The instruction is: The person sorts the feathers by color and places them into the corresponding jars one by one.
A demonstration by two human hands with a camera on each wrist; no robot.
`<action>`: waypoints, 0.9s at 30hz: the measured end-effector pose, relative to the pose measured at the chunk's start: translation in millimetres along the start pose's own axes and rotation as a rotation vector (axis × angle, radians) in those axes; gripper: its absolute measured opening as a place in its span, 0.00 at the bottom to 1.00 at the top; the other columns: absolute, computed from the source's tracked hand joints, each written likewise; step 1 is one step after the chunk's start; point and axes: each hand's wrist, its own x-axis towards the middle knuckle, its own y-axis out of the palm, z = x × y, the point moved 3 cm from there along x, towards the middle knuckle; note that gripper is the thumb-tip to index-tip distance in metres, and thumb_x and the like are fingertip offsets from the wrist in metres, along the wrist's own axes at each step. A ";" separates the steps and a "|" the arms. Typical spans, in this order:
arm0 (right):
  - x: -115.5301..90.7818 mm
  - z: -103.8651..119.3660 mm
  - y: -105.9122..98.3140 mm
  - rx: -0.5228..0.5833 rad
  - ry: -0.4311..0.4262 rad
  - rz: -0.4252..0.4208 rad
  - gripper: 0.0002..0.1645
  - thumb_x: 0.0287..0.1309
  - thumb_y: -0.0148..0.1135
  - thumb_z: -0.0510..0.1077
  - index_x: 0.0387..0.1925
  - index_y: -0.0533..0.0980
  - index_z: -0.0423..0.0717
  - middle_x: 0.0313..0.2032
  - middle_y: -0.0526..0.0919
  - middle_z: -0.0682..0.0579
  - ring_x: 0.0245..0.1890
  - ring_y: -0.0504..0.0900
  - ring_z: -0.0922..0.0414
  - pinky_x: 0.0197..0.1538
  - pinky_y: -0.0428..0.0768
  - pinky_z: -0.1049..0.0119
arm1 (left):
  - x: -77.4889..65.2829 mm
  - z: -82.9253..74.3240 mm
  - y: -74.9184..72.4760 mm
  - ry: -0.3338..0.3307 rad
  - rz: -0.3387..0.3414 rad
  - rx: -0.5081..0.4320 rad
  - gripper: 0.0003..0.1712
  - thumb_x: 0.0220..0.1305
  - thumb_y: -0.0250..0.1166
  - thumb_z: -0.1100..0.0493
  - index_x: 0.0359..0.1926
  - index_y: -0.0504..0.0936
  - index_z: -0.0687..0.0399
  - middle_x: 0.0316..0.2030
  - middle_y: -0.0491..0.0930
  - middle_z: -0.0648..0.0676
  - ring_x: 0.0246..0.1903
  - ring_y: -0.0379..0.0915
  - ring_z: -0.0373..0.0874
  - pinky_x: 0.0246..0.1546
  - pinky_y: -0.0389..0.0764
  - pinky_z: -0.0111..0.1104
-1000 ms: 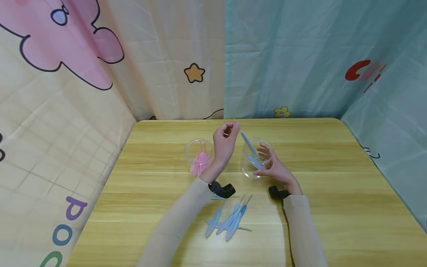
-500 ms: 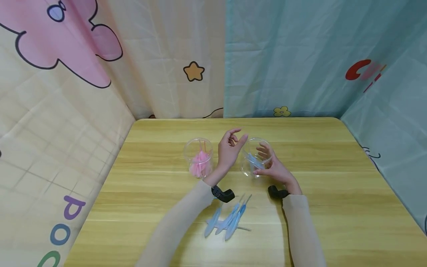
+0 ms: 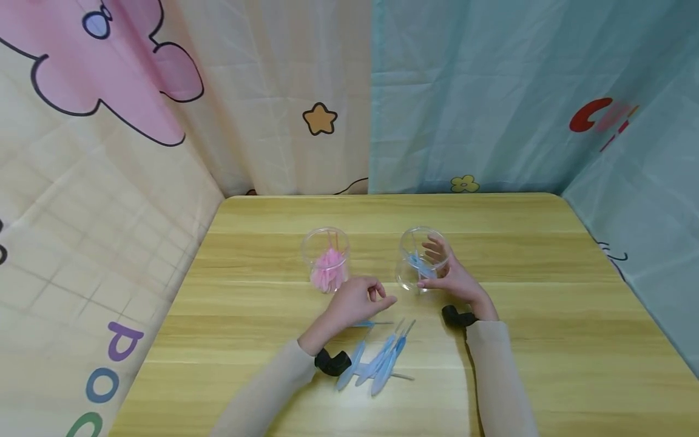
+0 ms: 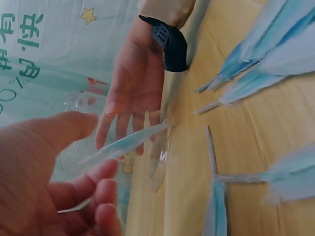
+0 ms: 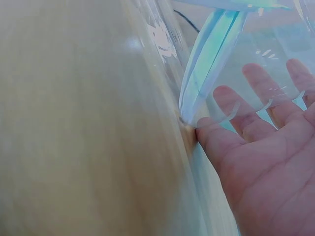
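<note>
In the head view my left hand [image 3: 357,300] hovers over the table at the left, thumb and fingers loosely bent, holding nothing. Just below and to its right lie several light blue feathers [image 3: 386,363], some crossing each other. My right hand [image 3: 457,276] holds the side of a clear plastic cup [image 3: 403,270], thumb in front and fingers behind. Inside this upright cup are blue feathers [image 5: 211,64], seen through the wall in the right wrist view. The left wrist view shows the left thumb and fingers apart, with a blue feather [image 4: 130,142] in the cup beyond.
A second clear cup [image 3: 307,249] with pink feathers [image 3: 329,271] stands to the left of the held one. Wood-grain table [image 3: 557,340] lies under everything. Printed curtains [image 3: 464,91] rise behind the table and along both sides.
The left hand let a blue feather drop into the right cup, then drew back down and left toward the loose feathers. The right hand stays at the cup.
</note>
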 end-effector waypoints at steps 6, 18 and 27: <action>-0.8 -1.5 2.4 0.008 0.005 -0.002 0.60 0.44 0.72 0.28 0.70 0.44 0.44 0.68 0.49 0.30 0.67 0.48 0.31 0.63 0.47 0.34 | -20.7 8.5 6.5 -0.096 0.106 0.170 0.22 0.50 0.71 0.40 0.25 0.78 0.53 0.15 0.68 0.43 0.16 0.63 0.35 0.19 0.67 0.28; -0.1 -1.3 2.5 0.014 0.006 0.003 0.60 0.44 0.72 0.28 0.70 0.43 0.43 0.68 0.48 0.29 0.67 0.47 0.31 0.63 0.45 0.34 | -34.0 14.4 16.4 -0.099 0.155 0.266 0.20 0.44 0.76 0.44 0.13 0.75 0.44 0.17 0.67 0.40 0.21 0.63 0.34 0.20 0.66 0.29; -0.3 1.6 1.5 0.007 0.005 0.003 0.60 0.44 0.71 0.27 0.70 0.43 0.42 0.68 0.48 0.29 0.67 0.47 0.31 0.63 0.46 0.34 | -36.8 15.6 18.6 -0.102 0.130 0.236 0.17 0.46 0.75 0.46 0.15 0.77 0.43 0.17 0.68 0.39 0.20 0.64 0.33 0.19 0.66 0.29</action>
